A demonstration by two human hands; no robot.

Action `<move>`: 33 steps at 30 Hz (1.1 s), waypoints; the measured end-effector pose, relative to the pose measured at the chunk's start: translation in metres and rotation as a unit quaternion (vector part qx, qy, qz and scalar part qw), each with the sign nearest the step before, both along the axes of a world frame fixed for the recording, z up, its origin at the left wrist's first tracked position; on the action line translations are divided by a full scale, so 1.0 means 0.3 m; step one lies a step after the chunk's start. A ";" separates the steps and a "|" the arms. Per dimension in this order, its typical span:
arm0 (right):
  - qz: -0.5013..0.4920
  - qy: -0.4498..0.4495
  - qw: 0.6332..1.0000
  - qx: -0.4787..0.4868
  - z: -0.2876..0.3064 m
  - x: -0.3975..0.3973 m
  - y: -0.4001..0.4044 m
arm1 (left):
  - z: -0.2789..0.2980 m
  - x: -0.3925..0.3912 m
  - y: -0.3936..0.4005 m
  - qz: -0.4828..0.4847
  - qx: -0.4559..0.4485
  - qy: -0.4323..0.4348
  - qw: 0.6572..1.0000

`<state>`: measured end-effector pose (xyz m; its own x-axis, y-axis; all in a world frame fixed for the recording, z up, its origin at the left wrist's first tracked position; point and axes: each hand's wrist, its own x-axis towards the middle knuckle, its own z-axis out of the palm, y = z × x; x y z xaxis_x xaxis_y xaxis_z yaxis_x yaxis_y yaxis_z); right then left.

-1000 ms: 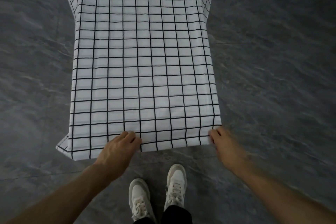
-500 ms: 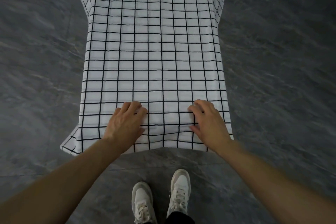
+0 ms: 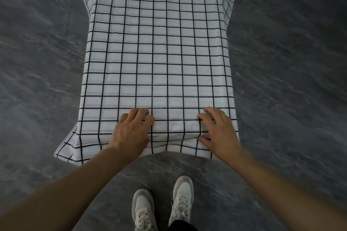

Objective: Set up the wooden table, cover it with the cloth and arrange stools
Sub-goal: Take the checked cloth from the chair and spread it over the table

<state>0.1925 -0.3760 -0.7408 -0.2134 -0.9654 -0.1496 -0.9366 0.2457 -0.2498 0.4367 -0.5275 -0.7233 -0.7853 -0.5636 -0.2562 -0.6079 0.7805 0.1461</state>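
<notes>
Both of our hands lie on the near end of the grid-patterned cloth, which is the single head view's whole subject. We see our left hand palm down with fingers loosely bent, pressing the fabric close to the near table edge; it grips nothing. Our right hand rests beside it, well apart, fingers spread and slightly arched on the cloth, thumb low against the hanging front flap, and a small pucker of fabric runs between the two hands. The white cloth with black lines covers the table completely, so no wood shows; its corners droop at the far left, far right and near left, and the near hem hangs just above our white sneakers on the grey stone floor.

We judge the covering step nearly finished, with smoothing in hand. No stools appear in view. Our next move would call for sweeping the palms outward to flatten that pucker, checking the overhang is even on each side, then fetching the stools.
</notes>
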 end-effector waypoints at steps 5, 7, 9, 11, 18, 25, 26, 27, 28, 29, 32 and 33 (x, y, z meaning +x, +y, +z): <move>-0.010 0.010 1.000 0.009 0.009 -0.071 0.067 | 0.012 -0.099 0.063 -0.041 0.027 0.026 0.998; -0.001 0.010 1.000 0.002 0.005 -0.101 0.093 | 0.001 -0.145 0.085 -0.056 0.022 0.025 0.998; 0.002 0.009 1.000 -0.006 -0.004 -0.127 0.115 | -0.007 -0.180 0.098 -0.060 0.017 0.015 0.998; 0.001 0.008 1.000 -0.016 -0.016 -0.149 0.130 | -0.007 -0.198 0.103 -0.048 0.016 -0.001 0.999; -0.024 0.008 1.000 -0.007 -0.017 -0.173 0.098 | 0.003 -0.215 0.104 -0.045 0.004 -0.011 0.999; -0.004 -0.009 1.000 0.013 0.005 -0.203 0.121 | 0.029 -0.261 0.097 -0.019 0.028 -0.033 0.999; 0.002 -0.011 1.000 0.020 0.004 -0.209 0.124 | 0.028 -0.264 0.093 -0.017 0.028 -0.037 0.999; 0.004 -0.011 1.000 0.027 0.001 -0.214 0.127 | 0.024 -0.265 0.090 -0.015 0.028 -0.040 0.999; 0.007 -0.009 0.999 0.032 -0.002 -0.220 0.129 | 0.018 -0.262 0.089 -0.015 0.028 -0.043 0.999; 0.011 -0.004 0.999 0.031 -0.006 -0.226 0.131 | 0.012 -0.258 0.089 -0.017 0.028 -0.044 0.998; 0.031 0.010 0.999 0.011 -0.012 -0.251 0.140 | 0.003 -0.244 0.091 -0.028 0.022 -0.040 0.999; 0.033 0.017 0.999 0.006 -0.014 -0.258 0.145 | 0.001 -0.241 0.090 -0.030 0.019 -0.037 0.999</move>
